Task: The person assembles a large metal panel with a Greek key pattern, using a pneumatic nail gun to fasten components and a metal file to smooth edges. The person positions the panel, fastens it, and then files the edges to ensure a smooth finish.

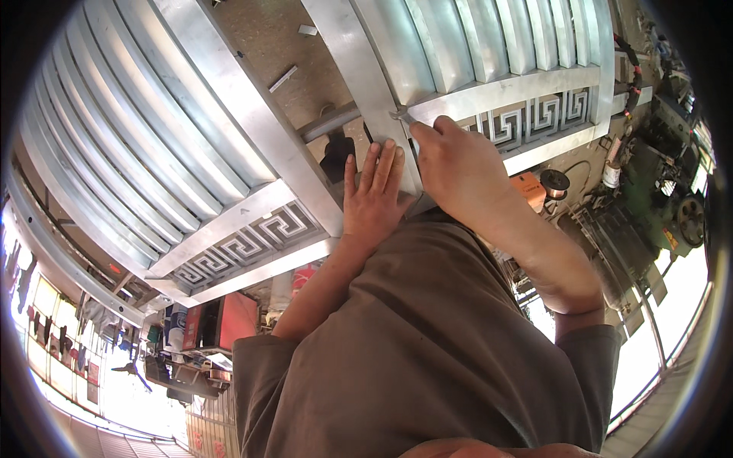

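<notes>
wrench point(405, 117) | axis aslant, pointing leftward | right hand point(458, 164) clasping it | left hand point(374, 197) spread

A silver open-ended wrench point(402, 116), mostly hidden, slants over a slatted, fret-patterned silvery metal panel point(489, 93).

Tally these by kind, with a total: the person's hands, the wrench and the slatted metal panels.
Left hand and right hand: 2
Wrench: 1
Left slatted panel and right slatted panel: 2
Total: 5
</notes>
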Demonstrator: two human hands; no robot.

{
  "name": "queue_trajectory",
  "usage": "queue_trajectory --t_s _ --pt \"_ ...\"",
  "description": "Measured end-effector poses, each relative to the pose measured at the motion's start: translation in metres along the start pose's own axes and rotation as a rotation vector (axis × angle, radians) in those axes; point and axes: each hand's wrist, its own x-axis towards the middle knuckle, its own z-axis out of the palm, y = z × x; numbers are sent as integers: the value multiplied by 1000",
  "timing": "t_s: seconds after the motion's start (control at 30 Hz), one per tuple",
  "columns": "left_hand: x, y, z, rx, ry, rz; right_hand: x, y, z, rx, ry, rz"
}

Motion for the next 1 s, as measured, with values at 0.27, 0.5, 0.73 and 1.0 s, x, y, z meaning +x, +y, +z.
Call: queue_trajectory --t_s 0.27,0.5,0.73,1.0 --pt "1 2 0 30 1 10 19 3 -12 -25 -113 -101" --pt "2 9 -8 58 -35 -1 -13 12 12 138 103 13" --pt "3 9 -7 63 -58 -9 -21 53 5 280 235 65" --pt "2 10 -5 76 -57 -9 -4 57 10 211 297 -96"
